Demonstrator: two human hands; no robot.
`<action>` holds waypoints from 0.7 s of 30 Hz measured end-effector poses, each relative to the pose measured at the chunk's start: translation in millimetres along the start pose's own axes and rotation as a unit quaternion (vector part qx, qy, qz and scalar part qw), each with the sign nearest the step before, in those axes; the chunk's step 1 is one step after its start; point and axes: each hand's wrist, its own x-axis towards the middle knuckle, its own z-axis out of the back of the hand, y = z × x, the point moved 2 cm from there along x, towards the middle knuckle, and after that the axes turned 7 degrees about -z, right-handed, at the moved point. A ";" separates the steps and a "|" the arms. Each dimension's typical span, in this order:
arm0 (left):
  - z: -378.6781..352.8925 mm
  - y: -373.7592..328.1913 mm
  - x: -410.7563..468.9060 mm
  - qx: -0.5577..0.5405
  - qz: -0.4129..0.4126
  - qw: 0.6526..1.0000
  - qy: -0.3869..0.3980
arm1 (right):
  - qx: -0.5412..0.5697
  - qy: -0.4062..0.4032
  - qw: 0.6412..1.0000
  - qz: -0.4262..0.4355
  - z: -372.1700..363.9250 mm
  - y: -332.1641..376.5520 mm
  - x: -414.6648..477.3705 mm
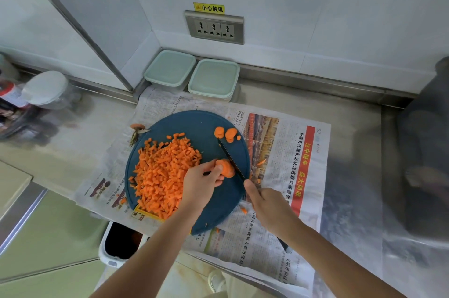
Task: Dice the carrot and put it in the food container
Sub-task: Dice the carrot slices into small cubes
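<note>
Two hands on the job, and most of the dicing looks done: a big heap of diced carrot (pixel 162 171) covers the left half of our round blue cutting board (pixel 201 125). What remains is the carrot stub (pixel 227 168), lying toward the board's right side. Its short length runs roughly left to right, with the cut face turned right, toward the blade. Our left hand (pixel 201 183) curls its fingers (pixel 213 172) round the stub's left end and pins it down. Our right hand (pixel 267 203) is wrapped round the handle of the black knife (pixel 230 159), whose blade slants from lower right to upper left and sits right against that cut face. So the left fingertips lie just left of the edge with only a little carrot between them. That's the gap to watch, we reckon, since each slice will leave less to hold. A few carrot rounds (pixel 226 133) wait by the knife tip at the board's far edge, not yet diced. Two pale green food containers (pixel 170 69) stand side by side against the back wall, well apart from the board. Their lids are on as far as we can tell, so one needs opening before any scooping. Under the board lies newspaper (pixel 279 152).
</note>
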 end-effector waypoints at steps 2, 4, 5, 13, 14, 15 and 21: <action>-2.7 1.5 -0.9 -0.023 0.007 1.000 -0.018 | -0.019 -0.009 1.000 0.007 -1.8 1.6 0.0; -4.7 -0.4 -1.6 -0.008 0.001 1.000 -0.019 | -0.041 -0.014 0.999 0.012 -2.0 1.8 0.1; -5.5 -0.8 -1.7 0.000 0.000 1.000 -0.017 | -0.051 -0.015 0.998 0.014 -1.7 2.0 0.2; -3.9 -1.9 7.4 -0.049 0.047 0.998 -0.019 | -0.085 -0.032 0.996 0.020 1.6 2.4 1.5; -4.0 -2.0 7.2 -0.052 0.049 0.997 -0.019 | -0.086 -0.034 0.995 0.023 1.3 2.4 0.9; -3.8 -2.3 6.9 -0.052 0.049 0.997 -0.019 | -0.087 -0.035 0.995 0.025 0.8 2.7 0.6; -1.7 -9.3 7.7 -0.027 0.039 0.999 -0.004 | -0.097 -0.071 0.991 0.050 0.3 0.6 -4.4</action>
